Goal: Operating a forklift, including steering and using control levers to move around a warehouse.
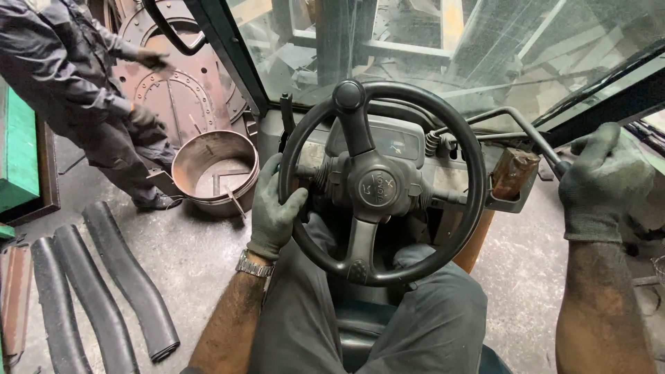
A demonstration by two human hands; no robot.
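I sit in a vehicle cab behind a black steering wheel [377, 187] with a spinner knob [348, 95] at its top. My left hand [273, 208], in a grey glove with a metal watch at the wrist, grips the wheel's left rim. Over on the right, my gloved right hand [601, 181] is closed around the knob of a thin control lever [516, 121] that rises beside the dashboard. My grey-trousered legs fill the seat below the wheel.
A person in dark work clothes [76, 83] stands outside at the left by a rusty metal ring [215, 173] and round steel plates [173, 83]. Black curved rubber pieces [125, 277] lie on the concrete floor. The windscreen [429, 48] is ahead.
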